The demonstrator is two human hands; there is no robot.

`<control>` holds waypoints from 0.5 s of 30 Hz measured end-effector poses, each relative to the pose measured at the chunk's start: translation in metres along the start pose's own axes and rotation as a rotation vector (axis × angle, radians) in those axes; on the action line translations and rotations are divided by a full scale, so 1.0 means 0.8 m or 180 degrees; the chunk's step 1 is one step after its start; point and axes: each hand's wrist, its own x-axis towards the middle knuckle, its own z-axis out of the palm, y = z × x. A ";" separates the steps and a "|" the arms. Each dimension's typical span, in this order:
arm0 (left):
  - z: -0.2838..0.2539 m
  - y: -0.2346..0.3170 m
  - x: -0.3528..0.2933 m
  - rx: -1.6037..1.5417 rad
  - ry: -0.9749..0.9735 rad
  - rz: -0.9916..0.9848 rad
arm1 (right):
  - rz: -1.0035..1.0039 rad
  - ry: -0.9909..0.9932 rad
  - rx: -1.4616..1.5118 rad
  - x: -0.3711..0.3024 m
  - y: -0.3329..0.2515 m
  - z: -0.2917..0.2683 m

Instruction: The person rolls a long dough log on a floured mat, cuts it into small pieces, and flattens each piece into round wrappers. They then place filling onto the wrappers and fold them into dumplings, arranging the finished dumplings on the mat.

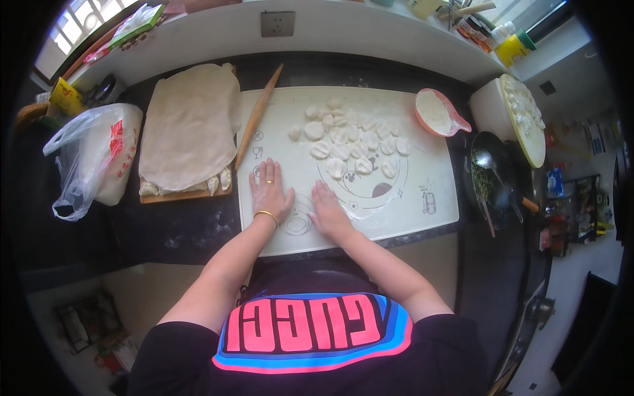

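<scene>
My left hand [269, 196] lies flat on the pale printed kneading mat [432, 162], fingers stretched toward the rolling pin. It wears a ring and a gold bracelet. To its right, my right hand [331, 215] rests on the mat with its fingers extended, holding nothing I can see. Beyond the hands, several small flattened dough pieces [319, 150] are scattered over the mat, some dusted with flour. A wooden rolling pin [256, 119] lies slanted along the mat's left edge. Near the mat's far right corner sits a pink handled bowl [456, 121] containing white flour.
Left of the mat, a pale sheet [191, 125] covers a wooden board [188, 195]; dumplings [212, 185] peek out in front. Farther left stands a white plastic bag [119, 152]. At right are a pan of chopped greens [484, 181] with a spoon and a white tub [489, 102].
</scene>
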 end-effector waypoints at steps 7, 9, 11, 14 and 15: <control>-0.007 0.005 -0.002 0.0036 -0.0096 -0.0077 | 0.0060 0.0064 -0.0288 0.003 0.002 0.006; -0.011 0.005 0.004 0.0059 -0.0084 -0.0074 | 0.0070 0.0019 -0.0319 0.014 0.008 0.001; -0.008 0.005 0.001 0.0077 -0.0092 -0.0065 | 0.0057 -0.0207 -0.0416 -0.005 0.014 -0.007; -0.007 0.004 0.000 0.0070 -0.0026 -0.0019 | 0.0191 -0.0594 -0.0686 -0.077 0.021 -0.024; -0.008 0.004 0.001 0.0078 -0.0028 -0.0018 | 0.0252 -0.0725 -0.0800 -0.094 0.028 -0.034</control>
